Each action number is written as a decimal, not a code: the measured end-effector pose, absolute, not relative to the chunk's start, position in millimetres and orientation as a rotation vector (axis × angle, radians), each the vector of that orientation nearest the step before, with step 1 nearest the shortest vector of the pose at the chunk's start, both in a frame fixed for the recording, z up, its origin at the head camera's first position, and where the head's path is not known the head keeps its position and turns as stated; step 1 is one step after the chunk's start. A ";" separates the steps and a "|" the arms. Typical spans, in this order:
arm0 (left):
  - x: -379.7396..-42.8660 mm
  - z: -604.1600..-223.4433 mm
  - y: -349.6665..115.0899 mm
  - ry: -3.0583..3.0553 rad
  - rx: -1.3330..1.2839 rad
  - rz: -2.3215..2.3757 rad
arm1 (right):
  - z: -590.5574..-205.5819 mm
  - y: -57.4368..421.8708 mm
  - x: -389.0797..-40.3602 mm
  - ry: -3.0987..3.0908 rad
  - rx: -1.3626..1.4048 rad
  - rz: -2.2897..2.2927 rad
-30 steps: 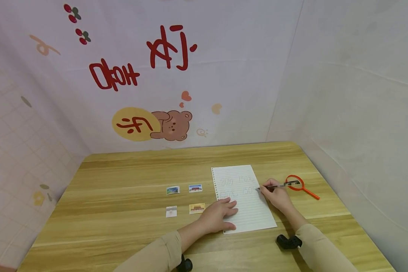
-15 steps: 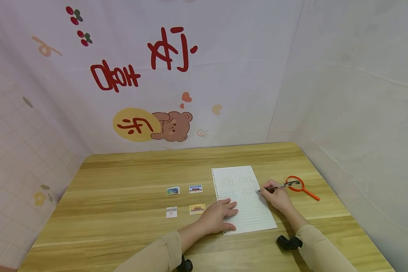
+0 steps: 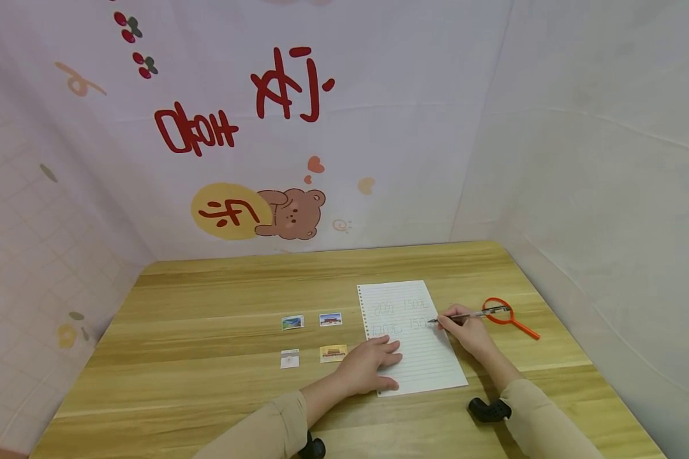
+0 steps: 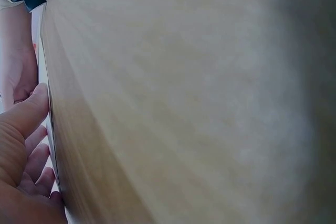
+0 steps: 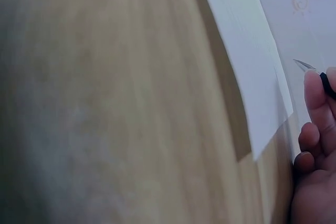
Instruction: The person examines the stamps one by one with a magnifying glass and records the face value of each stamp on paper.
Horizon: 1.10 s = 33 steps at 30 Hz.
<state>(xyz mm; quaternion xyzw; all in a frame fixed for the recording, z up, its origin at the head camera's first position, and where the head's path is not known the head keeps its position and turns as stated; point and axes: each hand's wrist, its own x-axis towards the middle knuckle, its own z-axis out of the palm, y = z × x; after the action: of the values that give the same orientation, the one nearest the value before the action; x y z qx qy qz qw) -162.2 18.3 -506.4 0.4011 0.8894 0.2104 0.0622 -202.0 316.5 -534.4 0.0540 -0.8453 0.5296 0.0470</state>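
Note:
A lined, hole-punched sheet of paper lies on the wooden table with handwritten numbers and characters in its upper half. My left hand rests on the sheet's lower left part, fingers spread. At the sheet's right edge my right hand pinches a pen between thumb and fingers. The pen's tip is at the end of the second written line, beside "150". In the right wrist view the pen's pointed tip sticks out past the fingertips. The left wrist view shows the left thumb and fingers along the sheet's edge.
Left of the paper lie several postage stamps, among them a green-blue one, a pale one and a yellow one near the left wrist. An orange-red magnifying glass lies right of the right hand, partly under the pen's far end.
The right hand has shifted slightly left, the pen tip moving a little left and down over the second line. The left hand holds its place on the sheet.

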 end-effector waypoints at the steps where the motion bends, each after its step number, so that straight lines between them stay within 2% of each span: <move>1: -162.2 -506.2 18.6 2.686 1.212 0.637 | -534.4 316.7 -202.0 -2.566 0.162 1.635; 10: -162.4 -506.1 18.9 2.690 1.214 0.632 | -535.7 315.3 -201.9 -2.499 0.125 1.711; 24: -166.0 -504.3 17.4 2.713 1.302 0.628 | -530.5 330.7 -195.1 -2.204 0.260 1.974; 26: -166.3 -501.3 15.7 2.709 1.300 0.653 | -528.6 335.0 -193.7 -2.224 0.327 1.938; 33: -168.0 -491.2 0.2 2.698 1.175 0.871 | -517.5 347.8 -191.4 -2.146 0.814 1.836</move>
<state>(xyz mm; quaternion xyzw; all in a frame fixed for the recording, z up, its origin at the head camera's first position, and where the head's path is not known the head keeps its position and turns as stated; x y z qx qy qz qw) -168.0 0.2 -491.2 0.3825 0.8786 0.2835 0.0365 -191.4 347.8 -517.5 0.2755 -0.7264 0.6215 0.1012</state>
